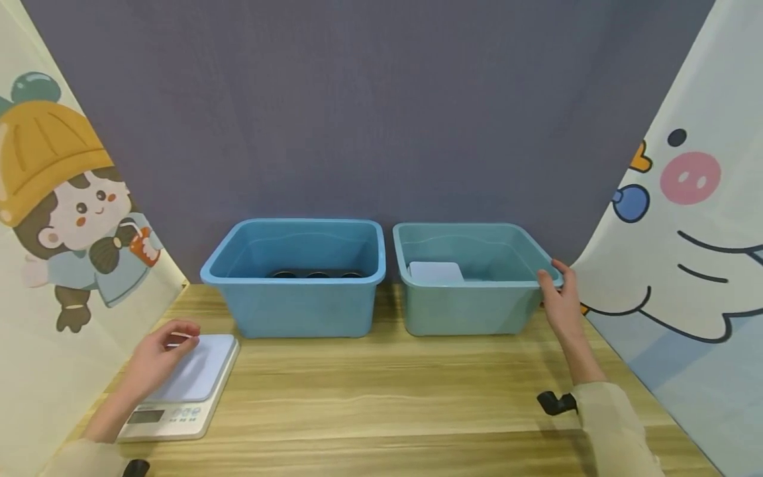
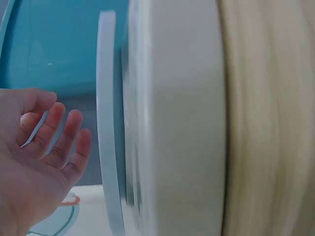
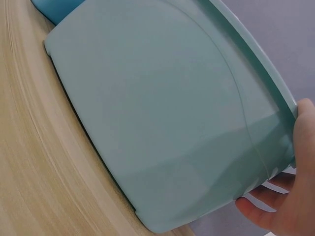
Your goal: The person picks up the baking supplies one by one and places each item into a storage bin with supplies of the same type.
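My right hand (image 1: 563, 306) grips the rim of a green plastic bin (image 1: 465, 310) at its front right corner. In the right wrist view the thumb lies on the rim and the fingers (image 3: 256, 211) reach around the bin's side. A white flat-topped object (image 1: 435, 271) sits inside that bin, its lower part hidden by the front wall. On the left, my left hand (image 1: 156, 361) hovers with loosely bent fingers above a white kitchen scale (image 1: 199, 424). The left wrist view shows nothing in this hand, and a gap between the fingers and the scale's plate (image 2: 107, 98).
A blue plastic bin (image 1: 298, 311) stands left of the green one, a narrow gap between them. In it lies a dark object (image 1: 318, 273) with several round openings, partly hidden. A grey cloth (image 1: 381, 119) hangs behind the wooden table (image 1: 357, 411); printed cloths flank both sides.
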Action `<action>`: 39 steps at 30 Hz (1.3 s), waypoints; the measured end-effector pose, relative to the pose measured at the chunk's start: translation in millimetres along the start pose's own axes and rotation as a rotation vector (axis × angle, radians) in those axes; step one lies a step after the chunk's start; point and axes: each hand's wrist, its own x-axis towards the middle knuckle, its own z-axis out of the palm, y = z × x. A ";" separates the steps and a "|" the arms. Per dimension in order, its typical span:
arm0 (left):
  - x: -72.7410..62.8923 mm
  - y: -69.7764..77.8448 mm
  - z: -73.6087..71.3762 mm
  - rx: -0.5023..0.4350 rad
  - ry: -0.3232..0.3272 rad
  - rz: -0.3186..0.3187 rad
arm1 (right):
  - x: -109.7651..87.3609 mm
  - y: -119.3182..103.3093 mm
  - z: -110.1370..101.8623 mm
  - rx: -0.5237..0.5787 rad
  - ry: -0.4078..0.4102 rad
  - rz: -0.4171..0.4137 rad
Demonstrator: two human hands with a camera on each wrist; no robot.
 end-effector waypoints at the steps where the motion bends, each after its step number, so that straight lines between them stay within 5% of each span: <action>1: -1.1 -1.3 -2.5 0.013 -0.002 0.001 | 0.1 -0.6 0.4 0.005 -0.001 -0.002; 8: -7.1 -12.3 -15.0 0.091 -0.015 -0.011 | 0.7 -3.0 2.3 0.009 -0.015 -0.009; 23: -7.8 -38.2 -12.6 0.170 -0.061 0.046 | -0.5 -1.9 2.2 -0.001 -0.014 0.002; 39: 4.6 -37.4 -11.6 0.159 -0.272 -0.103 | 0.3 0.7 -3.1 -0.012 -0.012 -0.003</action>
